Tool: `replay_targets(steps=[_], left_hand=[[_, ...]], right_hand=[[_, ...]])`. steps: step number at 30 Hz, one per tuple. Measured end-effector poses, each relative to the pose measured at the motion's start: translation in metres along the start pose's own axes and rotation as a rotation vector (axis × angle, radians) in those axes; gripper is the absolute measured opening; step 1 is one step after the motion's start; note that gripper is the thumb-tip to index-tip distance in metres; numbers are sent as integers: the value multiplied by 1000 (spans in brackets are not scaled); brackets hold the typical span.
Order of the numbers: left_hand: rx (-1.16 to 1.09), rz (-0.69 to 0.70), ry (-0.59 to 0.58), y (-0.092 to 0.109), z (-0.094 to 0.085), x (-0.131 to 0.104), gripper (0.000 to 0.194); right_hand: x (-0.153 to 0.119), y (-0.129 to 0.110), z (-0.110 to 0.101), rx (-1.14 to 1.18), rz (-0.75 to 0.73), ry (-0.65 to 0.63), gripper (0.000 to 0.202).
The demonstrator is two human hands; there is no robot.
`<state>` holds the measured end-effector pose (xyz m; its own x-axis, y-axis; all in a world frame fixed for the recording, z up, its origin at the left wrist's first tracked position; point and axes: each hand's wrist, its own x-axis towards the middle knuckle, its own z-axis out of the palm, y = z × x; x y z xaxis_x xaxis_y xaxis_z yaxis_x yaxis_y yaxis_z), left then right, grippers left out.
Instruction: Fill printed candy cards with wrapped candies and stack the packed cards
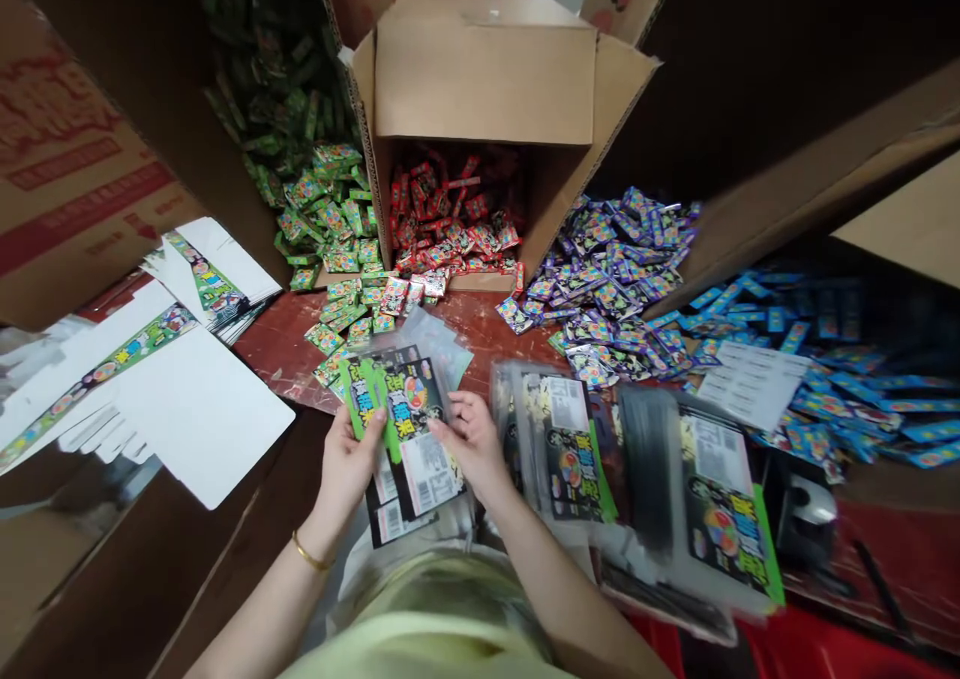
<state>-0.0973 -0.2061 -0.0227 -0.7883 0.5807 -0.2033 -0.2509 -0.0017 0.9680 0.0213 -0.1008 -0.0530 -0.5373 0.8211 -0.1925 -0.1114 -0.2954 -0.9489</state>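
Two overlapping black and green printed bags (420, 449) with clear edges are held in front of my body. My left hand (352, 451) grips their left side, thumb on top near the green print. On the right side, my right hand (472, 446) pinches the edge of the upper bag between thumb and fingers. Pale bluish translucent sheets (439, 344) lie on the table just beyond the bags. To the right of my right hand stands a stack of similar printed bags (564, 449), with another thicker stack (724, 499) further right.
Small wrapped packets lie in heaps: green (334, 209), red (457, 229), purple (615, 269) and blue (862, 389). A cardboard box (484, 79) stands tipped open around the red ones. White printed cards (202, 399) are at left. A printed paper (752, 384) rests on the blue heap.
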Motion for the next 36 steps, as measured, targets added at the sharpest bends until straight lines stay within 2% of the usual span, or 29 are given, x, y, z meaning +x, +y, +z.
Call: replay_targets(steps=[2,4,7,9,11,14,17,19,22,24,25,27,29,30,33,36], left_hand=[[35,17,1,4,5,-4,42],[47,31,21,9,9,-7,42],[53,42,25,13,11,-9,41],[43,49,14,14,10,-8,39],[25,44,6,14,9,-9,38],[58,27,-14,8,8,-14,41],[179,17,-38,-2,14,-23,47],[187,-41,-46,-5,21,-26,53],[10,-181,-98,6,40,-17,60],[-146,-162,-158,21,55,-2,63],[-214,-110,-200,28,62,6,64],[-315,-35,-338,35,75,22,54],[-361,-90,-464,29,84,32,26],[-371,-152,-494,23,86,33,19],[-371,-293,-458,-1,90,29,32],[-329,-294,-410,-14,95,23,24]], right_hand=[[-1,-4,2,87,79,48,59],[-2,-7,1,157,174,83,62],[-1,-11,-6,236,309,-5,49],[-2,-11,-11,257,342,-76,43],[-4,-9,-12,221,316,-72,41],[-14,-3,-4,108,189,-50,43],[-26,-2,4,3,84,-150,51],[-30,-8,2,-47,84,-213,46],[-31,-27,-12,-40,91,-193,39],[-32,-39,-25,22,111,-199,42],[-33,-43,-30,64,140,-230,44],[-39,-44,-40,152,214,-292,48],[-51,-36,-46,206,269,-280,49],[-58,-30,-48,215,286,-244,49],[-80,-10,-52,203,295,-133,45],[-87,-3,-66,160,289,-67,47]])
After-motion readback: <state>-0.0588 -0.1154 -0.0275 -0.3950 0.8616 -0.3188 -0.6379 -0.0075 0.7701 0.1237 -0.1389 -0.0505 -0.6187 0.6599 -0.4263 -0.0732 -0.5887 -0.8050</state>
